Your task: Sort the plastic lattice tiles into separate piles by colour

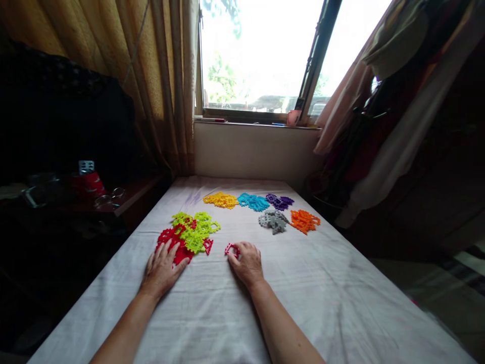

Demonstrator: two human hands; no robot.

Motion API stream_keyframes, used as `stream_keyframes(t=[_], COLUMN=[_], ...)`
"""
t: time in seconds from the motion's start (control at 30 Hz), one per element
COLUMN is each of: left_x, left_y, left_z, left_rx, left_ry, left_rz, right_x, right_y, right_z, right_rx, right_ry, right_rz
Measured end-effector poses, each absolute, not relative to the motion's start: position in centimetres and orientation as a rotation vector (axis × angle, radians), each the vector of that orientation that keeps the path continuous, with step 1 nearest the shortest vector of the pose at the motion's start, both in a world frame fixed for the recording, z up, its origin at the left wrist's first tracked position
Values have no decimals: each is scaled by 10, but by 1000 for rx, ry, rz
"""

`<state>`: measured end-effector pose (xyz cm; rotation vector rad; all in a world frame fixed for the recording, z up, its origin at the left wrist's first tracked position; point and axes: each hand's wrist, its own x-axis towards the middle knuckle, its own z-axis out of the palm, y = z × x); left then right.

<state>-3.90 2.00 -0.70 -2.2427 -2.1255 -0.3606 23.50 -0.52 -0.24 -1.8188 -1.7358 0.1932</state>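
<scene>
My left hand [163,268] lies with fingers spread on a heap of red plastic pieces [184,256] at the left of the cloth-covered surface. Yellow-green plastic pieces [195,232] overlap the far side of that heap, with a few red ones among them. One small red piece [208,245] sits at their right edge. Near the middle, my right hand [246,263] is closed, thumb and fingers pinching a red plastic piece [229,248] with openings in it. Part of this piece is hidden behind the fingers.
Farther back lie piles of yellow pieces [221,200], blue pieces [253,201], purple pieces [279,201], grey pieces [273,221] and orange pieces [304,221]. A side table [132,194] with glasses [109,197] stands left. Clothes [394,131] hang at right.
</scene>
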Motion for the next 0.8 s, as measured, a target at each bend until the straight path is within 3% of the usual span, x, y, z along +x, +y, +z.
stream_keyframes(t=[0.37,0.67,0.8], left_x=[-37,-43,-58], left_y=[32,31,45], left_z=[-8,-16,-12], left_rx=[-2264,-2248,-2288], left_ry=[-2122,-1890,-1963], left_rz=[-333,-789,-1358], right_x=[236,236,234], right_y=[0,-4,-5], right_z=[-6,-3,0], right_rx=[-1795,-1818,-1862], right_ry=[-1742,-1725,-1787], right_rz=[231,206,155])
